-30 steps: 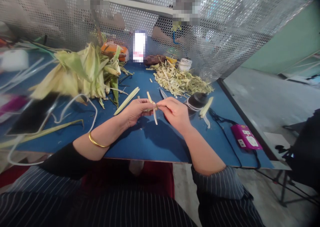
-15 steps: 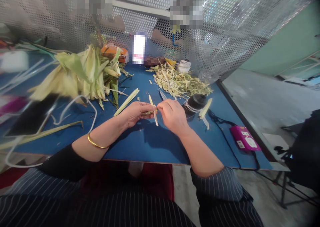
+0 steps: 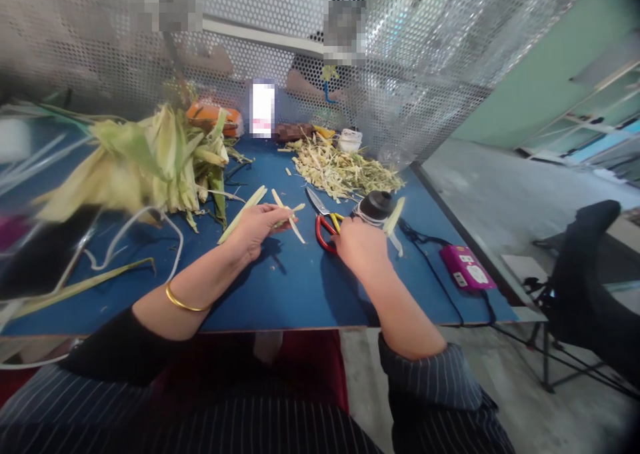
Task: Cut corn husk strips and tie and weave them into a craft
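My left hand [image 3: 257, 231] pinches pale corn husk strips [image 3: 296, 229] above the blue table; two strips cross at the fingertips. My right hand [image 3: 363, 244] is over the handles of the scissors [image 3: 326, 235], which have one red and one yellow grip and blades pointing away to the left. Just beyond that hand stands a black cone-shaped spool [image 3: 377, 205] with white string around it. The fingers of my right hand are hidden behind its back, so whether they hold anything does not show. A longer husk strip [image 3: 243, 214] lies behind my left hand.
Corn husks [image 3: 165, 151] are heaped at the left, husk scraps [image 3: 340, 167] at the back. A purple power socket [image 3: 467, 267] with a black cable sits on the right. A white cable [image 3: 145, 224] and a dark tablet-like device [image 3: 50, 254] lie left. Perforated mesh [image 3: 270, 54] closes off the back.
My right hand has let go of the husk strips and moved right to the scissors and spool, uncovering the scissors. My left hand keeps the strips. The view has turned slightly right.
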Demonstrator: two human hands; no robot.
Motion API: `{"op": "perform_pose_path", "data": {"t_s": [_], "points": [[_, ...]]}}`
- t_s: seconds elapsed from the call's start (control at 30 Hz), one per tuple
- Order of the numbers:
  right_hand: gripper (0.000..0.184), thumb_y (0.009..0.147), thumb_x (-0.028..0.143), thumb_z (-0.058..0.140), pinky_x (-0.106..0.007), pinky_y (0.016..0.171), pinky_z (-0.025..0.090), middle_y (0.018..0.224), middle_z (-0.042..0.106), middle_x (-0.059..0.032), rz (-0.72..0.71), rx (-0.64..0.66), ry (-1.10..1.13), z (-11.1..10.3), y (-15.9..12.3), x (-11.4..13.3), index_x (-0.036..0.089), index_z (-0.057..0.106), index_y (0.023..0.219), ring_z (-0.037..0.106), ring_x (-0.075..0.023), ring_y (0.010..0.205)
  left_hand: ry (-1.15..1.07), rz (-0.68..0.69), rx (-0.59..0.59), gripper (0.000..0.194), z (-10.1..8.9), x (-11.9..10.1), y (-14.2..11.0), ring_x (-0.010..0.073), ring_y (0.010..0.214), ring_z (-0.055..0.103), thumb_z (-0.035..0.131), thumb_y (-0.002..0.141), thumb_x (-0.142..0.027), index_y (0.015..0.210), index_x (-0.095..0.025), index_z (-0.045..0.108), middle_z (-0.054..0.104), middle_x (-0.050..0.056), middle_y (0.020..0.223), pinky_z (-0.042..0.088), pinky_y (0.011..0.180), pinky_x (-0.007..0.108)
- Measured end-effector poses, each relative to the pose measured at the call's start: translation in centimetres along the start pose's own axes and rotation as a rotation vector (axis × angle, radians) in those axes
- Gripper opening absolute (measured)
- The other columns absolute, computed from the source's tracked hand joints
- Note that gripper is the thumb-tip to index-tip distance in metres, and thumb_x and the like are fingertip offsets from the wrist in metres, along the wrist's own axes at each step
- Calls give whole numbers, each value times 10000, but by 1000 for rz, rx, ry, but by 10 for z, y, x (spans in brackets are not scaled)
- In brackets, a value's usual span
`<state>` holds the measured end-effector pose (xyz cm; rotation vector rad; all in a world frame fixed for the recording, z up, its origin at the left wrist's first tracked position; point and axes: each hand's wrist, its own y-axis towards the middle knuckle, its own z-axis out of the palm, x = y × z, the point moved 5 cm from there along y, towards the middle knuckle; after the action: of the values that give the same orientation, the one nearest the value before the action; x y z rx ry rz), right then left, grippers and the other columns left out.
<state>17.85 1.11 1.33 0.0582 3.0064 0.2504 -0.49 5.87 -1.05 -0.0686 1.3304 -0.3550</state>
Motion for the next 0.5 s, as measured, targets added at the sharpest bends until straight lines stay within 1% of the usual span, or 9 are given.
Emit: {"op": "perform_pose_path", "data": {"t_s": [0.07,0.17,0.23,0.3,0.37,0.4,0.43,0.47,0.5], "points": [[181,807,212,545,-347,518,438,818,650,-220,10,80,-57,6,-5,-5,71,634,878,655,-296,660,-5,16,-9,164,-1,-1,-1,153,736,628,754,624,-276,673,-138,680,695,84,767,514,764,297],[190,800,140,492,-332,532,458,848,657,-222,31,100,-60,9,-7,0,65,635,900,667,-282,693,-13,17,-14,143,0,-1,-2,154,742,625,744,627,-255,677,-136,682,687,81,758,510,760,288],[191,811,165,494,-320,568,475,875,661,-207,49,101,-24,7,-8,12,81,626,919,668,-268,736,-22,30,-4,153,1,-2,-3,142,716,617,742,619,-255,679,-129,678,679,69,741,509,752,280],[194,845,226,483,-308,603,484,890,666,-168,29,95,41,3,-11,32,112,610,938,662,-246,756,-33,56,1,187,1,-3,-4,126,677,606,746,607,-270,688,-118,673,666,51,719,509,743,274],[227,887,244,437,-303,628,483,950,657,-141,-32,25,89,-5,-15,50,123,578,1017,654,-224,771,-49,80,-3,221,0,-3,-3,121,656,604,750,593,-283,700,-108,668,653,35,697,512,738,279],[221,897,249,427,-298,628,476,959,654,-122,-79,3,106,-9,-18,56,140,575,1020,650,-214,767,-55,89,-10,229,-1,-3,-2,123,655,606,750,588,-284,702,-105,665,650,31,692,513,740,284],[213,907,255,417,-291,624,467,962,652,-102,-115,-16,114,-12,-21,56,162,579,1009,647,-204,763,-59,94,-15,232,-2,-3,-1,125,657,608,748,587,-285,704,-104,662,650,31,694,514,743,289],[208,915,264,410,-286,619,456,953,651,-81,-131,-26,115,-14,-23,51,186,590,983,644,-196,761,-60,96,-17,230,-3,-3,-1,126,661,609,744,590,-286,704,-104,661,652,35,705,515,746,292],[209,918,270,408,-284,606,444,951,650,-68,-115,-31,111,-15,-25,40,204,602,957,642,-195,759,-60,97,-15,225,-3,-3,0,125,663,608,739,597,-288,702,-105,661,656,40,719,515,746,292]]}}
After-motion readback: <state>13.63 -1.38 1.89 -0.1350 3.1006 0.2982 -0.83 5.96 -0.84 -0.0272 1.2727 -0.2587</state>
